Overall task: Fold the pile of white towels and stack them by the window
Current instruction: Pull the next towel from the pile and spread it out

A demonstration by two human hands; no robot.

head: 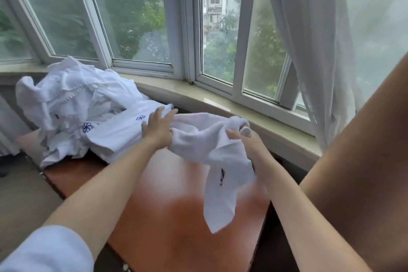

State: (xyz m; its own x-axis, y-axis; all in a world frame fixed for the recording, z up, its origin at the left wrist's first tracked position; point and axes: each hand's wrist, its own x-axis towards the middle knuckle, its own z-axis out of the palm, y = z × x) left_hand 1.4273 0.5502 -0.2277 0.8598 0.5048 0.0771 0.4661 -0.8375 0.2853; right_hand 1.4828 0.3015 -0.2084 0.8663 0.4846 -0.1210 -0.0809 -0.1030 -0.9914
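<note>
A crumpled pile of white towels [72, 106] with small blue flower marks lies on the far left end of a reddish wooden table [167, 210], against the windowsill. One white towel [212, 152] hangs bunched above the table's middle. My right hand [242, 139] grips its right end, fingers curled round the cloth. My left hand [157, 127] touches the towel's left end with fingers stretched out, next to the pile. The towel's lower corner droops toward the tabletop, showing a dark mark.
A beige windowsill [220, 99] runs behind the table under white-framed windows [187, 28]. A sheer white curtain [309, 51] hangs at the right. A large blurred brown surface [364, 172] fills the right foreground. Floor lies left of the table.
</note>
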